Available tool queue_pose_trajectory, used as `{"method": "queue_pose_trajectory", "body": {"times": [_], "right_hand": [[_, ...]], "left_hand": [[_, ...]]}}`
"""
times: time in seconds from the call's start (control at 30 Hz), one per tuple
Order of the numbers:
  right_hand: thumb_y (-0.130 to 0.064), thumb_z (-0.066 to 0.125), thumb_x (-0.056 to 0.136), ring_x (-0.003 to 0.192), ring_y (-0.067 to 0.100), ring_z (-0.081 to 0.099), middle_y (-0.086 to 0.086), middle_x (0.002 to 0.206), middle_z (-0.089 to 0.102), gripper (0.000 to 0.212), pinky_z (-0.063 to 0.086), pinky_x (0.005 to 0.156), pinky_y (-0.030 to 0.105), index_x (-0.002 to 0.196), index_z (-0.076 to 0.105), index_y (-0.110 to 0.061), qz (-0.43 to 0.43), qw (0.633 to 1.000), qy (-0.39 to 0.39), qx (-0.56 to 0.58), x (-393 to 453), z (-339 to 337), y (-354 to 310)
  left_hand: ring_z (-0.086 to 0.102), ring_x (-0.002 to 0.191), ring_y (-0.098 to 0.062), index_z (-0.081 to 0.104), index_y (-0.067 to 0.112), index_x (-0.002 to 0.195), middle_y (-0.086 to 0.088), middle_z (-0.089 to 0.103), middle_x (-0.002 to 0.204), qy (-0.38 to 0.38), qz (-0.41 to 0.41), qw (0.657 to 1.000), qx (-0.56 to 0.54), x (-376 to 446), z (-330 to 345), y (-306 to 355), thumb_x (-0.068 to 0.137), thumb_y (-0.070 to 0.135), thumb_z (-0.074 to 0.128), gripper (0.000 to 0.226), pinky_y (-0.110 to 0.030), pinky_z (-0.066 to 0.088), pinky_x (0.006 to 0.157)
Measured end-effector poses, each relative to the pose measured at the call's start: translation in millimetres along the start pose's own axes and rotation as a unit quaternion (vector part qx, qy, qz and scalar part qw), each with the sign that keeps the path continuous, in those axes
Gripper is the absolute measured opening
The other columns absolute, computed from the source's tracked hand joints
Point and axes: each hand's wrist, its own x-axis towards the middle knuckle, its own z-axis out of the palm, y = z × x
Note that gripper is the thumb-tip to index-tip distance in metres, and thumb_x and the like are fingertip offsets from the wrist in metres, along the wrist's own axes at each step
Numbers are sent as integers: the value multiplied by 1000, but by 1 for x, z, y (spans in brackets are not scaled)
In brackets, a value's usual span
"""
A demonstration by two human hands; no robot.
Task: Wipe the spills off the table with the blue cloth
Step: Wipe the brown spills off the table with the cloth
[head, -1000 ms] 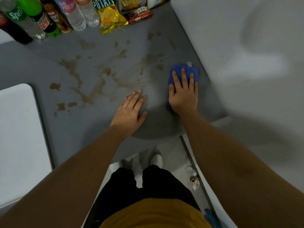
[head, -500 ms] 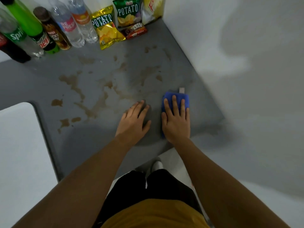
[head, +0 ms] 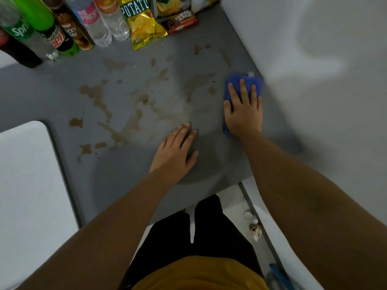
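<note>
A blue cloth [head: 257, 84] lies on the grey table [head: 52, 97] close to its right edge. My right hand [head: 244, 109] presses flat on the cloth with straight fingers and covers most of it. My left hand [head: 174, 151] rests flat on the table, palm down, left of and nearer than the cloth. Brown spills [head: 98, 99] spread in blotches and streaks over the middle and left of the table, with small spots [head: 196, 49] toward the back.
Several drink bottles [head: 92, 24] stand along the back left edge. Snack bags [head: 144, 26] and a red packet [head: 181, 23] lie at the back centre. A white wall [head: 314, 59] borders the table's right side. A white surface [head: 27, 174] sits at the left.
My right hand has slid the cloth away from me and to the right, toward the table's right edge, widening the gap to my left hand. My left hand stays flat in place.
</note>
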Motion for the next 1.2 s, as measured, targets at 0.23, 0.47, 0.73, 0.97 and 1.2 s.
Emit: {"method": "queue_pose_trajectory", "body": {"times": [0.23, 0.47, 0.73, 0.97, 1.2], "right_hand": [[-56, 23, 105, 158, 27, -7, -6, 172, -1, 62, 1, 127, 48, 162, 8, -39, 66, 998, 2, 3, -14, -10, 35], [-49, 31, 107, 157, 34, 1, 2, 172, 5, 62, 7, 126, 53, 163, 14, -30, 88, 995, 36, -11, -67, -3, 37], [-52, 23, 105, 157, 30, -6, 1, 172, -1, 64, 2, 127, 51, 163, 10, -31, 56, 998, 7, -20, -117, 15, -4], [-49, 24, 106, 156, 32, -14, 1, 172, -7, 65, 0, 126, 53, 163, 0, -30, -50, 999, -18, -10, -125, 30, -57], [-44, 17, 106, 158, 22, -4, -5, 172, 5, 57, 7, 127, 48, 162, 17, -32, -155, 979, -96, 94, -115, 18, -89]], "left_hand": [[20, 154, -22, 31, 18, 158, -1, 18, 169, -15, -12, 1000, 2, 1, -3, 2, 104, 48, 41, 63, -41, 28, 120], [22, 153, -24, 33, 18, 157, -2, 19, 168, -17, -19, 1000, -9, 1, -4, 4, 103, 47, 44, 62, -43, 30, 119], [27, 152, -24, 40, 15, 154, -4, 26, 166, -10, -15, 1000, -26, 2, -10, 5, 102, 45, 49, 61, -41, 27, 119], [48, 136, -30, 55, 6, 142, -12, 50, 150, 58, -45, 994, -81, 0, -14, -2, 102, 20, 53, 43, -43, 42, 112], [43, 134, -22, 45, 9, 148, -9, 49, 148, 86, -127, 978, -142, 0, -19, -4, 106, 19, 40, 44, -35, 34, 115]]}}
